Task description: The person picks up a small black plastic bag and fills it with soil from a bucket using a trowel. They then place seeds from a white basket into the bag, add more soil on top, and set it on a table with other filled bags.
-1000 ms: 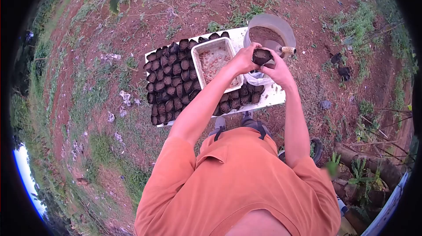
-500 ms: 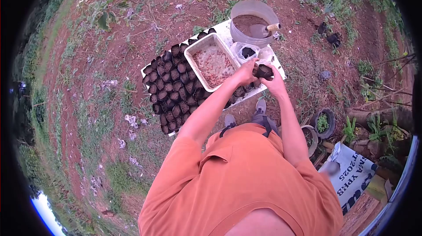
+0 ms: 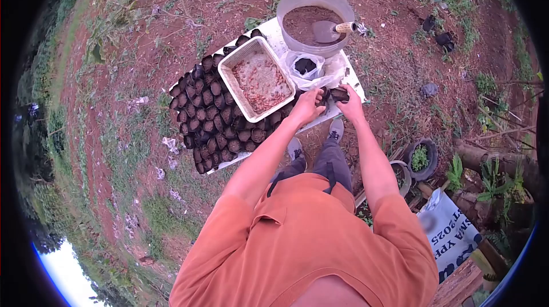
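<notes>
My right hand (image 3: 351,105) grips a small black soil-filled seedling bag (image 3: 339,94) at the near right part of the white board (image 3: 351,78). Just left of it, my left hand (image 3: 307,107) has its fingers curled against the dark bags in the near row; what they hold, if anything, is hidden. Many more filled seedling bags (image 3: 209,104) stand packed together on the left of the board. Between them and my hands sits a cream plastic basket (image 3: 226,75) with reddish seed-like bits in a pale, grainy material. Beyond my hands is a clear plastic bag (image 3: 313,81) with black bags inside.
A translucent tub (image 3: 286,32) of soil stands at the board's far end, a trowel (image 3: 343,28) resting in it. Black scraps (image 3: 445,41) lie on the ground to the right. Near my right side are a round planter (image 3: 420,161) and a printed sack (image 3: 449,232).
The seedling bag has gone from between both hands down to the board's near row, in my right hand. My left hand has moved apart from it. The view has shifted slightly.
</notes>
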`<state>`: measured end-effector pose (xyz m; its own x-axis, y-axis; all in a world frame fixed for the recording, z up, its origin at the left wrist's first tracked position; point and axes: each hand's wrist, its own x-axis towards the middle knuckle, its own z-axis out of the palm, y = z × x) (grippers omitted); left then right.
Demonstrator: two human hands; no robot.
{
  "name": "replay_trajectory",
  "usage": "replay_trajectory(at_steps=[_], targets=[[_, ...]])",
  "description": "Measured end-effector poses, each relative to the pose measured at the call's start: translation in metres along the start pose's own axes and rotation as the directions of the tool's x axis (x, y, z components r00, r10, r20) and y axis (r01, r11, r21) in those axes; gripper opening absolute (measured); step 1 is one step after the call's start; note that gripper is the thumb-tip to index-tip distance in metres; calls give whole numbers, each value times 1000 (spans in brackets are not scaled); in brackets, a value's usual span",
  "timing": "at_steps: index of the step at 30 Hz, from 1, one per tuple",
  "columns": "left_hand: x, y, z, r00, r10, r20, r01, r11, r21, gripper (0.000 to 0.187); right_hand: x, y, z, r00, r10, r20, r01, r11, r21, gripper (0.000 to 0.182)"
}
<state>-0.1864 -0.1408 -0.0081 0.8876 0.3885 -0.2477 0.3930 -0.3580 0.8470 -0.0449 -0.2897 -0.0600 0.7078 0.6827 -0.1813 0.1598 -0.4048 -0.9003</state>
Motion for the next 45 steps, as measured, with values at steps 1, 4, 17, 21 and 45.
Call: replay_trajectory(at_steps=[1,4,17,21,45], targets=[[3,-1,4,1000,3,-5,-3,1000,-3,56,7,2,1,999,-39,8,39,999,-6,56],[8,-3,16,999,-34,-31,35,999,33,56,19,1,-3,996,-57,74,61,997,-41,57],[11,3,18,986,-155,-55,158,985,63,61,4,30,26,993,-57,-102,54,998,-40,82],[11,-14,27,990,-55,-133,75,986,152,60,-2,26,39,993,-13,-119,10,1000,-25,79],[3,-17,10,990,-40,-136,44,999,26,52,-20,5,37,984,112,-135,-137,973,-188,92]])
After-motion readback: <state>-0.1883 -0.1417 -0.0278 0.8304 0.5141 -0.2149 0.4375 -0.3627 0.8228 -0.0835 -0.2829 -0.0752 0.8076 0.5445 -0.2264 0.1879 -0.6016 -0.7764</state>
